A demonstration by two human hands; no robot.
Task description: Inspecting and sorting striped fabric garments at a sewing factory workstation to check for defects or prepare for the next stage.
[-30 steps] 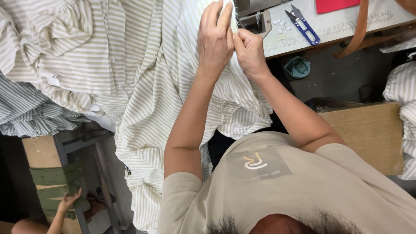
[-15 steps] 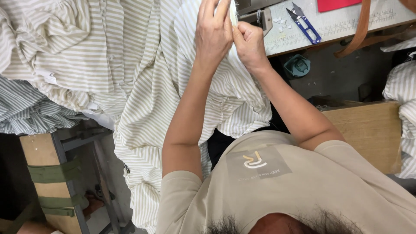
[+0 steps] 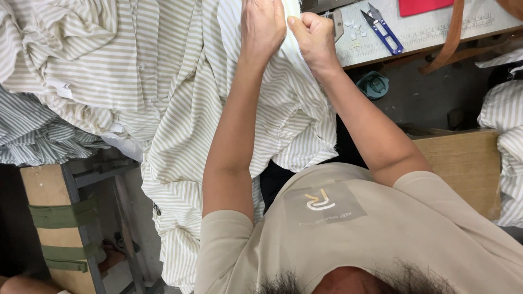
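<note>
Two bare hands, raised to top centre of frame, close together and touching. Left hand (image 3: pixel 263 24): fingers folded down, pressed onto the cream-and-beige striped woven cloth (image 3: pixel 180 98); fingertips partly cut by the top edge, so exact pinch not discernible. Right hand (image 3: pixel 311 34): curled into a loose fist, thumb laid against the left hand, gripping a fold of the same cloth.

Striped cloth: heaped across upper left and centre, draped downward past the left forearm to lower centre, crumpled beneath both arms.

One grey-green striped cloth bundle (image 3: pixel 32 136), left edge, below the cream heap.

One pair of blue-handled thread snips (image 3: pixel 384 27), upper right, lying on the pale work table with printed ruler markings (image 3: pixel 436 32), near the right hand but apart from it.

One red flat piece (image 3: pixel 422 5), top right, on the same table, cut by the frame edge.

One brown leather strap (image 3: pixel 449 41), upper right, hanging over the table edge.

One wooden board with green webbing bands (image 3: pixel 54 218), lower left.

One beige short-sleeved shirt (image 3: pixel 354 234), lower centre, worn by the person.
</note>
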